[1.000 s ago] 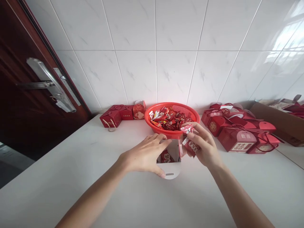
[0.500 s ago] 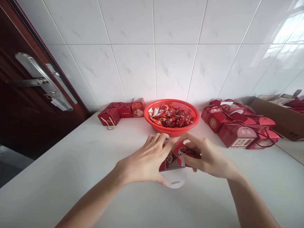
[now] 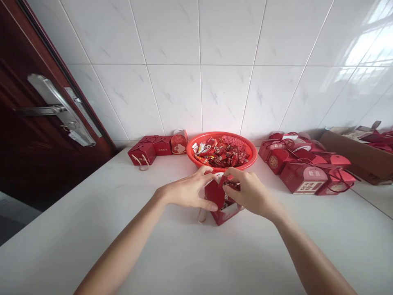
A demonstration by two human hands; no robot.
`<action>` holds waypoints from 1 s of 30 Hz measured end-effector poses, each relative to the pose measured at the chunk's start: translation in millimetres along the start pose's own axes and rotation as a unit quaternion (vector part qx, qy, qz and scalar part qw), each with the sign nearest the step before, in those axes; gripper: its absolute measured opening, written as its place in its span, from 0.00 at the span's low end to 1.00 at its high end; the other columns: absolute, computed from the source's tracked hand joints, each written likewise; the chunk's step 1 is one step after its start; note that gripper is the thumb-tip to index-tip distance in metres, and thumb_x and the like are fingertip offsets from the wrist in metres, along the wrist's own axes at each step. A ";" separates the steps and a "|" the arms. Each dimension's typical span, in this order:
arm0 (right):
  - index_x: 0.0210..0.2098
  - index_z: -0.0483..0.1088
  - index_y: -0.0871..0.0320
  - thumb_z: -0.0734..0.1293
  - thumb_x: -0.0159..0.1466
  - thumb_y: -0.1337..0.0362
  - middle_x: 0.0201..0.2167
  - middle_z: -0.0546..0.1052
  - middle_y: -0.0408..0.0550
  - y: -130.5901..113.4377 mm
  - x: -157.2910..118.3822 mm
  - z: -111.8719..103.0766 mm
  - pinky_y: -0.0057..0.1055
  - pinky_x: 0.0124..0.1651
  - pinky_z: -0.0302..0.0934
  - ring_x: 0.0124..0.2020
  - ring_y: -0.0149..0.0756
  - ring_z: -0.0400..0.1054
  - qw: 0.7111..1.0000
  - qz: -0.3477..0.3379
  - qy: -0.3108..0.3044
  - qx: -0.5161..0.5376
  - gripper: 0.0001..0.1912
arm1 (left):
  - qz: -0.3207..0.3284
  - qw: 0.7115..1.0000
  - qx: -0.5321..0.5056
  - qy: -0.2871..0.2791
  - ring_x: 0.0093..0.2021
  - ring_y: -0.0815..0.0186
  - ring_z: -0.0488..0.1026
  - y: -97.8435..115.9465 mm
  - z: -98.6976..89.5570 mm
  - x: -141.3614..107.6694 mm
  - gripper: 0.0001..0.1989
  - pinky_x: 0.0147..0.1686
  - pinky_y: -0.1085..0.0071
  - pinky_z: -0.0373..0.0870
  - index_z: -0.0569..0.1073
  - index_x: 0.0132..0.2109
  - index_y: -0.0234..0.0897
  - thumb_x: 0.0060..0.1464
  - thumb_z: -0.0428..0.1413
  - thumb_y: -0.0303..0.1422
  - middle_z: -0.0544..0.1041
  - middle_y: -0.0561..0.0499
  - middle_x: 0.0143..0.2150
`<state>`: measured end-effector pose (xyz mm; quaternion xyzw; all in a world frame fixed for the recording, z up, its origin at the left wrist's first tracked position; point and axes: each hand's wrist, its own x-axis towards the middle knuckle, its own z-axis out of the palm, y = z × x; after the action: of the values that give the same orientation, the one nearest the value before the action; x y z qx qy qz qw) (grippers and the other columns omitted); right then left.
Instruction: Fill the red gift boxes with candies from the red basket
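In front of the basket stands a small red gift box [image 3: 215, 196], its top partly open and one corner turned towards me. My left hand [image 3: 190, 190] grips the box's left side, with the thumb near its front and the fingers at the back. My right hand [image 3: 250, 190] is closed at the upper right of the box, fingers bent around a dark red piece that looks like a flap. Its fingers hide part of the opening, where wrapped sweets show. A beige cord loop [image 3: 202, 216] lies by the box's left side.
A red plastic basket [image 3: 196, 162] of wrapped sweets sits behind the box. Several red boxes [image 3: 144, 152] stand at the back left, and more [image 3: 302, 180] cluster at right. A brown carton [image 3: 357, 157] lies at far right, below the tiled wall.
The box has been turned, so a red side and a corner now face me where a white flap lay. Both hands have moved slightly up the view with it, staying on it.
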<state>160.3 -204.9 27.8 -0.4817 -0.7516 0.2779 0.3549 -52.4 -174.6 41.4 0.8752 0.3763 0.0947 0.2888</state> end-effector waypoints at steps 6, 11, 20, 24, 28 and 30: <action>0.33 0.61 0.53 0.64 0.57 0.70 0.15 0.62 0.33 -6.3 9.6 -16.4 0.25 0.20 0.45 0.14 0.28 0.54 0.993 0.074 0.026 -0.091 0.08 | -0.030 0.999 0.002 0.035 0.50 0.58 0.71 -3.8 -2.6 6.9 0.22 0.45 0.65 0.70 0.71 0.44 0.40 0.59 0.52 0.54 0.66 0.46 0.58; 0.31 0.64 0.55 0.63 0.59 0.71 0.22 0.74 0.41 -3.3 23.7 -16.1 0.26 0.22 0.54 0.18 0.30 0.64 0.993 0.077 -0.027 -0.089 0.04 | -0.034 0.997 -0.010 0.072 0.41 0.62 0.74 -7.5 -2.0 11.6 0.19 0.43 0.65 0.70 0.73 0.37 0.37 0.62 0.49 0.49 0.71 0.46 0.53; 0.28 0.68 0.56 0.66 0.60 0.66 0.24 0.75 0.42 4.5 33.9 -4.1 0.26 0.25 0.57 0.20 0.29 0.66 0.999 0.030 -0.003 -0.015 0.05 | -0.036 0.998 0.012 0.052 0.63 0.53 0.66 -8.9 -3.7 6.9 0.20 0.52 0.64 0.70 0.75 0.55 0.44 0.56 0.55 0.37 0.62 0.48 0.68; 0.33 0.73 0.57 0.64 0.59 0.67 0.24 0.75 0.42 2.2 28.1 -5.0 0.26 0.24 0.56 0.23 0.30 0.65 0.994 0.068 -0.069 0.053 0.05 | -0.021 0.999 0.000 0.043 0.65 0.52 0.63 -10.6 -4.5 6.4 0.23 0.54 0.64 0.69 0.74 0.58 0.46 0.55 0.56 0.37 0.60 0.49 0.70; 0.40 0.74 0.58 0.62 0.57 0.73 0.25 0.74 0.42 -1.0 22.3 -3.4 0.26 0.26 0.56 0.24 0.30 0.65 0.993 0.064 -0.100 0.004 0.14 | -0.019 0.999 -0.032 0.006 0.59 0.53 0.70 -14.2 -7.1 4.6 0.30 0.49 0.66 0.71 0.69 0.63 0.48 0.51 0.60 0.35 0.56 0.49 0.72; 0.43 0.74 0.58 0.62 0.58 0.73 0.26 0.75 0.43 -2.6 21.2 0.0 0.26 0.26 0.57 0.25 0.31 0.66 0.995 0.040 -0.077 -0.045 0.15 | -0.022 0.998 -0.058 -0.015 0.57 0.54 0.71 -15.6 -8.7 3.6 0.38 0.48 0.66 0.72 0.63 0.67 0.48 0.48 0.62 0.36 0.57 0.48 0.72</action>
<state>152.9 -186.4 35.4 -0.5036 -0.7688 0.2942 0.2623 -62.7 -159.7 39.3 0.8498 0.3855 0.0969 0.3462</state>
